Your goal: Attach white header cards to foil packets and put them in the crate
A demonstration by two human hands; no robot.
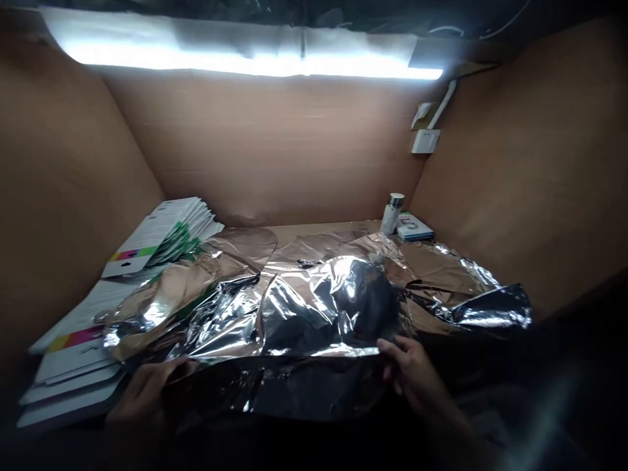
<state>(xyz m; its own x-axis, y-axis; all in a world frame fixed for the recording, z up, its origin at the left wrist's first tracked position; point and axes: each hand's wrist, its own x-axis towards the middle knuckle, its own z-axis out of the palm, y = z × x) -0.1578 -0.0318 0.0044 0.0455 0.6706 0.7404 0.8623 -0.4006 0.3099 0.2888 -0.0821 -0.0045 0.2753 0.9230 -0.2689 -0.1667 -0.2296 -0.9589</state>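
Observation:
A large, crinkled silver foil balloon (301,307) lies spread over the table, limp and mostly flat. Light reflects sharply off its folds, and its near edge hangs down in a dark strip. My left hand (146,387) grips that near edge at the left, the fingers partly in shadow. At the right end of the same edge, my right hand (408,366) pinches the foil between thumb and fingers. The edge is stretched between both hands. A narrow folded piece of foil (495,311) sticks out to the right.
Printed white cards with hang holes (130,265) are stacked at the left, with more cards (73,373) nearer me. At the back right stand a bottle (392,214) and a small stack of booklets (415,227). Cardboard walls (275,150) enclose the table beneath a bright lamp (245,64).

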